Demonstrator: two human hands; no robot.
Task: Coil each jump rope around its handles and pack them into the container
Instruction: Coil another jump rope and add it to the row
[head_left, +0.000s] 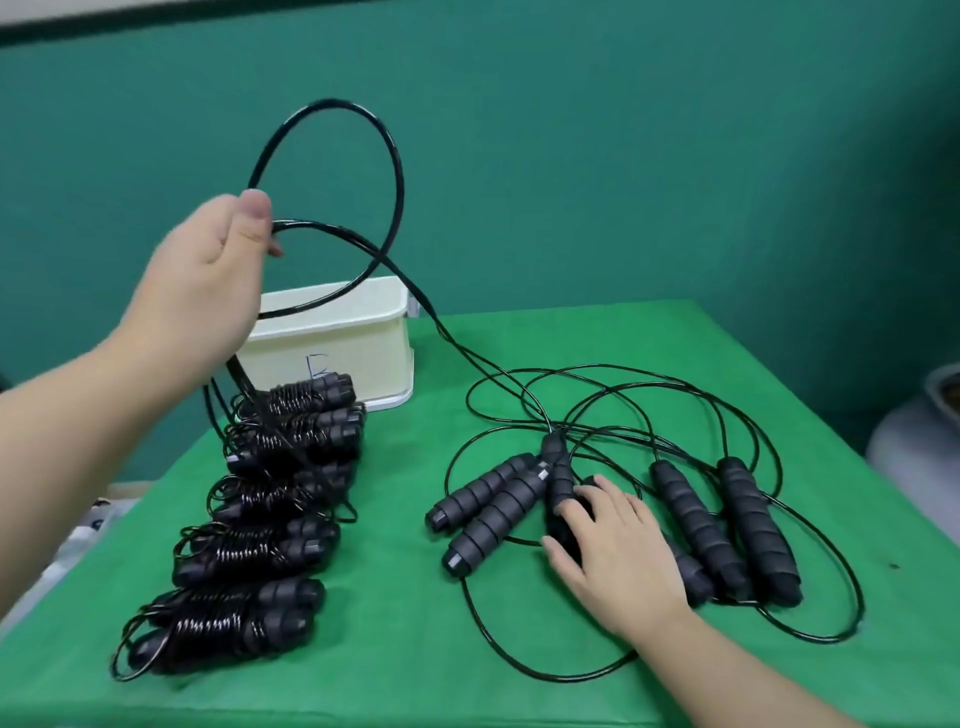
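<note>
Green table (519, 649): five coiled ropes (249, 545), six loose handles (696, 525), one container (337, 343).

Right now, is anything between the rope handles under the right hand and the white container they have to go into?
Yes. The raised rope held by the left hand loops across the white container's open top, and coiled bundles lie against its front wall. The right hand rests on the loose handles, amid tangled cord.

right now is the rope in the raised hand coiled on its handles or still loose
Loose. The left hand holds the rope up in open loops; it trails down to bare handles beside the right hand.
</note>
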